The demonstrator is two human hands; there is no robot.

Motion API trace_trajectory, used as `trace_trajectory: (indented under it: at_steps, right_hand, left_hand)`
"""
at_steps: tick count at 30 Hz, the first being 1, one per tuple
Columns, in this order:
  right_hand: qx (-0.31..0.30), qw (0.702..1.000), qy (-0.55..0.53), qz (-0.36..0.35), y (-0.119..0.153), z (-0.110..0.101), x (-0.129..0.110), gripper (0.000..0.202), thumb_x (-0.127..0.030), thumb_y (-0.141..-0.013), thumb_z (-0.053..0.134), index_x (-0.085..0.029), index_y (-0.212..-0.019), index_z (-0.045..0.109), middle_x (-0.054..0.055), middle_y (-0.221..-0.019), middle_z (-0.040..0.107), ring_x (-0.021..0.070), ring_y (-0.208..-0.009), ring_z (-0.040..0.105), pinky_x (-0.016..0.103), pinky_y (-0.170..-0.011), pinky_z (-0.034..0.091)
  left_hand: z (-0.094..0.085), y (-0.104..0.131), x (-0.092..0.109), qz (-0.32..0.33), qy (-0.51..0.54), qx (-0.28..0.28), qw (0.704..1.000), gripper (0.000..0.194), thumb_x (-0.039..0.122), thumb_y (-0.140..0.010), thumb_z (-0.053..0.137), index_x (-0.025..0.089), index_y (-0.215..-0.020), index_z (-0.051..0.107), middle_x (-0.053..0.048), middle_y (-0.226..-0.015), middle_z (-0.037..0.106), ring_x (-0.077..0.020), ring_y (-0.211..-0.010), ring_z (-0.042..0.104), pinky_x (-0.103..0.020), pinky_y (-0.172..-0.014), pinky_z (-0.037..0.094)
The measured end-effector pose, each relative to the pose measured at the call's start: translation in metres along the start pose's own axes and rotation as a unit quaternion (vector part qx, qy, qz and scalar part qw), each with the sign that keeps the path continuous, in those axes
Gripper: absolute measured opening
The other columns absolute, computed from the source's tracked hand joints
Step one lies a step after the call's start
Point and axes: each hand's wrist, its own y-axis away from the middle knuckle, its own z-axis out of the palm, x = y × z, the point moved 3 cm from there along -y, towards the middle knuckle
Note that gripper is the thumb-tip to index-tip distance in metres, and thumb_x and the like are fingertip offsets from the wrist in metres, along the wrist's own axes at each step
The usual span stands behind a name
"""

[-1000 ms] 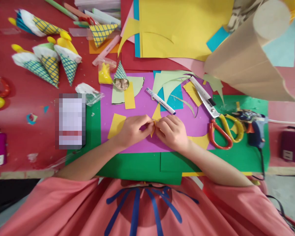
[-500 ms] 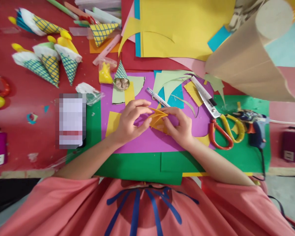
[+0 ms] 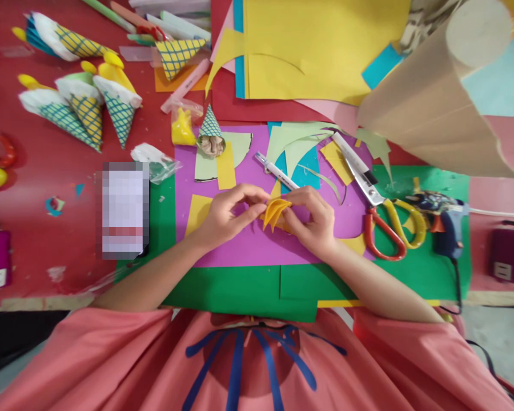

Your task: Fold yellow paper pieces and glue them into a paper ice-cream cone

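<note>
A small piece of folded yellow paper is held between my two hands over the purple sheet. Its pleats fan out toward my body. My left hand pinches its left edge with thumb and fingertips. On the opposite side, my right hand grips it between thumb and curled fingers. Just beyond the hands lies a white marker. A patterned paper cone stuffed with crumpled brown paper rests farther off, beside a yellow strip.
Scissors with red and yellow handles lie to the right, near a glue gun. A phone is at left. Several decorated paper cones lie at the far left. A large brown paper roll occupies the back right.
The folded yellow paper has turned, and its pleats now spread toward me. My left hand's fingers have come down and closer to its edge. My right hand has barely moved.
</note>
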Motion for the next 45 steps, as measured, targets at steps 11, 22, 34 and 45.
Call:
trace_trajectory:
  at_steps: [11,22,34,45]
  right_hand:
    - [-0.052,0.994,-0.071,0.068,0.006,0.006,-0.001,0.013,-0.017,-0.085,0.059,-0.020,-0.076,0.051,-0.002,-0.069,0.061,0.0081,-0.058,0.056,0.021,-0.054,0.045]
    - [-0.100,0.987,-0.129,0.014,-0.001,0.000,-0.003,0.025,-0.016,-0.090,0.058,-0.023,-0.113,0.063,0.003,-0.099,0.074,0.0129,-0.090,0.071,0.024,-0.080,0.057]
    - [-0.176,0.968,-0.058,-0.168,-0.006,-0.006,-0.010,0.018,-0.015,-0.091,0.055,-0.019,-0.107,0.062,0.008,-0.091,0.072,0.0172,-0.090,0.069,0.033,-0.079,0.058]
    - [-0.137,0.961,0.117,-0.208,-0.001,0.003,-0.013,0.009,-0.017,-0.092,0.054,-0.020,-0.099,0.058,0.006,-0.086,0.069,0.0159,-0.073,0.062,0.030,-0.066,0.052]
  left_hand:
    - [0.003,-0.005,0.002,0.022,-0.052,-0.048,0.997,0.020,0.035,-0.080,0.071,0.019,-0.086,0.062,0.000,-0.079,0.065,-0.0105,-0.073,0.061,-0.022,-0.069,0.050]
    - [-0.004,-0.013,-0.013,-0.177,0.152,-0.111,0.966,0.021,0.038,-0.084,0.063,0.018,-0.088,0.065,-0.003,-0.086,0.067,-0.0130,-0.078,0.063,-0.023,-0.070,0.051]
    - [-0.012,-0.013,0.006,-0.054,-0.092,-0.294,0.950,0.038,0.045,-0.072,0.074,0.018,-0.096,0.063,-0.001,-0.092,0.069,-0.0157,-0.084,0.064,-0.025,-0.078,0.049]
    - [0.006,-0.003,0.004,0.043,-0.342,-0.254,0.904,0.008,0.024,-0.080,0.060,0.020,-0.086,0.058,0.002,-0.066,0.064,-0.0154,-0.059,0.060,-0.024,-0.054,0.037]
